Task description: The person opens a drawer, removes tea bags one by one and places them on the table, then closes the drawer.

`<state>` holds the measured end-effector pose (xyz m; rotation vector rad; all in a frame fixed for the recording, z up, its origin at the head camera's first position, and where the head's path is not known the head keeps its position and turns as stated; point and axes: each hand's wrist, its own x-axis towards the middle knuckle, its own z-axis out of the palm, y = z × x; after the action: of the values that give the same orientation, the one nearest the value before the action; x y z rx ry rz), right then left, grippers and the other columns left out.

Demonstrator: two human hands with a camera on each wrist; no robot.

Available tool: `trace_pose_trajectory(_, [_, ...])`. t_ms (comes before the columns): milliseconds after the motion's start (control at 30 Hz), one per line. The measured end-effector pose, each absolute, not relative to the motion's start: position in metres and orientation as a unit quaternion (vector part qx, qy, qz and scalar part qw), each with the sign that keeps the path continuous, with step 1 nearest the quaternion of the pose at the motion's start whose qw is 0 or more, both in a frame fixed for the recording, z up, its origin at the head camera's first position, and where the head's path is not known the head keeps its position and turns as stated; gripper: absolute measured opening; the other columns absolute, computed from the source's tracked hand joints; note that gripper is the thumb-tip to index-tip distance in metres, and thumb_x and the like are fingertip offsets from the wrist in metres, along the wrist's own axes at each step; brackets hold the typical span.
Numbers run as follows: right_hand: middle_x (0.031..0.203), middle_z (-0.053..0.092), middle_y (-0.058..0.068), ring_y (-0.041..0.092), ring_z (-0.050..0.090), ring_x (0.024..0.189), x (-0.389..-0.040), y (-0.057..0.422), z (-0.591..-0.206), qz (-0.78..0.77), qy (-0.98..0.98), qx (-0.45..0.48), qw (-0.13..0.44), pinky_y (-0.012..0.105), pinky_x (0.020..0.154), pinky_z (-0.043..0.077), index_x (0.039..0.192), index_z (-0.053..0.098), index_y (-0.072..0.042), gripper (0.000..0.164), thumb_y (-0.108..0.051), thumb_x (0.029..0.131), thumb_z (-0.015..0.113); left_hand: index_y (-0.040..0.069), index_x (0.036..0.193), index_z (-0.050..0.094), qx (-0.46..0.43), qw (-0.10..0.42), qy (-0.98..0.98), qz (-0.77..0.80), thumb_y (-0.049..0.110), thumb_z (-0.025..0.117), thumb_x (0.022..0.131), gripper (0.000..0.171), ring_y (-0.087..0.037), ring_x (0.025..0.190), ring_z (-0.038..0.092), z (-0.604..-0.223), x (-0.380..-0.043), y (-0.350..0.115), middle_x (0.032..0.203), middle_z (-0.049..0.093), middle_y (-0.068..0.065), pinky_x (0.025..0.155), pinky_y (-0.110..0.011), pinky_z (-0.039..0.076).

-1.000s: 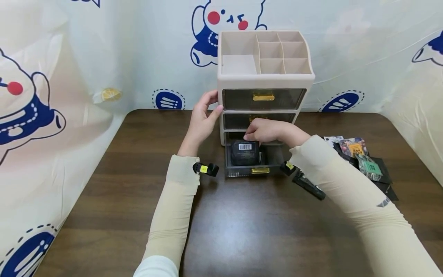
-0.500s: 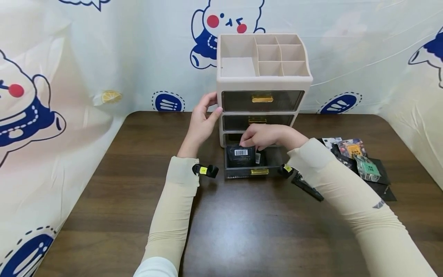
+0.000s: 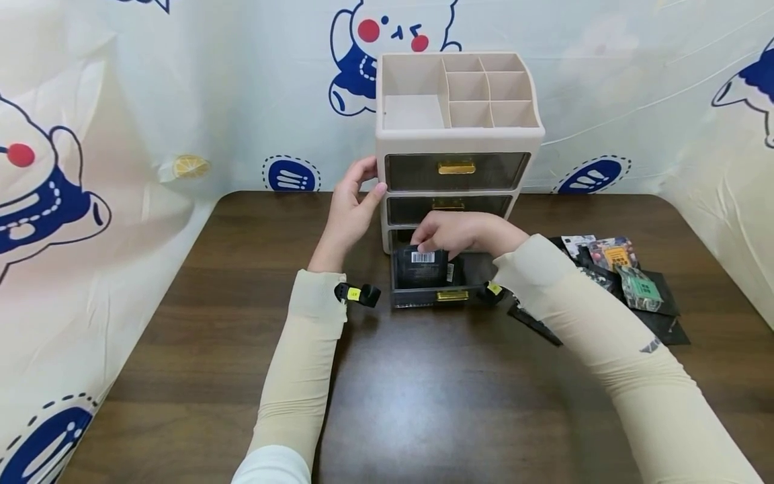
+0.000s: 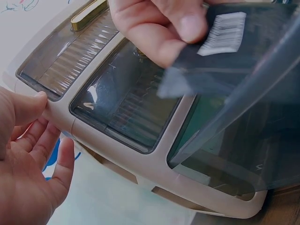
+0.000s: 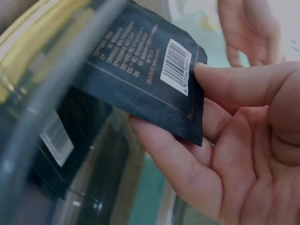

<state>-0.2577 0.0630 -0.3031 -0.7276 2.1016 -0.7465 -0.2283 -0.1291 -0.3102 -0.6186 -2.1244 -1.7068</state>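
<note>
A cream desktop drawer organizer (image 3: 459,142) stands at the back of the table, its bottom drawer (image 3: 417,298) pulled out. My left hand (image 3: 352,214) holds the organizer's left side, thumb at the front edge and fingers round the side, as the left wrist view shows. My right hand (image 3: 464,232) pinches the top of a flat black packet (image 5: 145,70) with a white barcode, thumb on the printed face. In the head view this packet stands in the left part of the drawer. Beside it in the drawer is a second black packet (image 5: 58,136) with a barcode label.
Several colourful and black packets (image 3: 642,290) lie in a pile on the right of the brown table (image 3: 423,403). Two smoky drawers with gold handles (image 3: 456,168) are shut above the open one. A patterned curtain (image 3: 272,87) hangs behind.
My right hand has shifted slightly left with the packet, which dipped and rose again. More of the second packet shows beside it. My left hand stays on the organizer.
</note>
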Motion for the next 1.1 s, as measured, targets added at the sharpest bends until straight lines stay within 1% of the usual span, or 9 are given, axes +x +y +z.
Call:
trace_pose_trajectory(100, [0.097,0.058,0.01,0.021,0.053,0.088,-0.259,0.075,-0.297,-0.338,0.822,-0.263,0.376,0.045,0.077,0.05,0.103,0.062,-0.003,0.019,-0.007,0.095,0.045,-0.009,0.125,0.044,-0.218,0.174,-0.748,-0.603,-0.004,0.05,0.091,0.035,-0.019,0.112,0.045,-0.31,-0.229,-0.129,0.119,0.049,-0.022,0.092,-0.036,0.043])
trace_pose_trajectory(233, [0.097,0.058,0.014,0.022,0.056,0.084,-0.258,0.1,-0.287,-0.408,0.815,-0.241,0.334,0.041,0.074,0.052,0.11,0.06,-0.001,0.021,-0.007,0.095,0.046,-0.009,0.126,0.044,-0.216,0.172,-0.747,-0.604,-0.003,0.05,0.091,0.035,-0.018,0.111,0.045,-0.307,-0.23,-0.129,0.12,0.048,-0.022,0.09,-0.036,0.044])
trace_pose_trajectory(367, [0.105,0.055,0.018,0.026,0.056,0.091,-0.252,0.135,-0.278,-0.469,0.807,-0.22,0.285,0.039,0.077,0.052,0.117,0.054,0.004,0.026,-0.008,0.097,0.044,-0.008,0.126,0.044,-0.21,0.169,-0.747,-0.608,-0.003,0.05,0.091,0.035,-0.017,0.111,0.045,-0.306,-0.23,-0.129,0.12,0.049,-0.021,0.088,-0.037,0.045])
trace_pose_trajectory(433, [0.107,0.054,0.018,0.026,0.057,0.093,-0.246,0.155,-0.277,-0.498,0.799,-0.211,0.262,0.037,0.077,0.052,0.119,0.053,0.005,0.028,-0.01,0.097,0.043,-0.008,0.126,0.045,-0.208,0.169,-0.745,-0.611,-0.003,0.05,0.091,0.035,-0.017,0.111,0.045,-0.307,-0.23,-0.129,0.12,0.049,-0.02,0.088,-0.037,0.045])
trace_pose_trajectory(567, [0.107,0.057,0.011,0.022,0.059,0.092,-0.233,0.196,-0.282,-0.577,0.757,-0.201,0.232,0.032,0.077,0.052,0.117,0.055,0.001,0.025,-0.01,0.097,0.043,-0.008,0.125,0.045,-0.213,0.171,-0.743,-0.612,-0.004,0.049,0.091,0.035,-0.017,0.111,0.045,-0.309,-0.229,-0.128,0.12,0.048,-0.021,0.087,-0.037,0.046])
trace_pose_trajectory(667, [0.106,0.059,0.008,0.019,0.059,0.092,-0.224,0.226,-0.288,-0.652,0.693,-0.207,0.228,0.03,0.077,0.052,0.115,0.057,-0.001,0.024,-0.006,0.098,0.041,-0.008,0.125,0.045,-0.215,0.17,-0.743,-0.61,-0.004,0.049,0.091,0.035,-0.017,0.111,0.046,-0.311,-0.23,-0.128,0.119,0.049,-0.02,0.083,-0.034,0.046])
trace_pose_trajectory(767, [0.107,0.061,0.009,0.02,0.059,0.093,-0.217,0.253,-0.294,-0.726,0.619,-0.198,0.225,0.031,0.074,0.053,0.116,0.057,0.0,0.027,0.0,0.098,0.036,-0.007,0.126,0.045,-0.217,0.174,-0.743,-0.609,-0.004,0.049,0.091,0.035,-0.017,0.111,0.046,-0.312,-0.23,-0.129,0.119,0.049,-0.02,0.08,-0.032,0.047])
trace_pose_trajectory(867, [0.109,0.062,0.011,0.022,0.059,0.094,-0.211,0.277,-0.302,-0.781,0.562,-0.177,0.207,0.034,0.072,0.054,0.118,0.055,0.003,0.032,0.004,0.097,0.031,-0.007,0.126,0.045,-0.219,0.177,-0.741,-0.609,-0.004,0.049,0.091,0.035,-0.017,0.111,0.046,-0.313,-0.23,-0.129,0.119,0.049,-0.02,0.08,-0.031,0.047])
trace_pose_trajectory(1100, [0.105,0.065,0.013,0.024,0.061,0.092,-0.2,0.32,-0.323,-0.841,0.511,-0.084,0.155,0.035,0.068,0.055,0.114,0.059,0.003,0.031,0.004,0.097,0.032,-0.008,0.126,0.045,-0.222,0.177,-0.74,-0.61,-0.003,0.049,0.092,0.035,-0.017,0.11,0.046,-0.313,-0.231,-0.128,0.119,0.049,-0.02,0.082,-0.033,0.047])
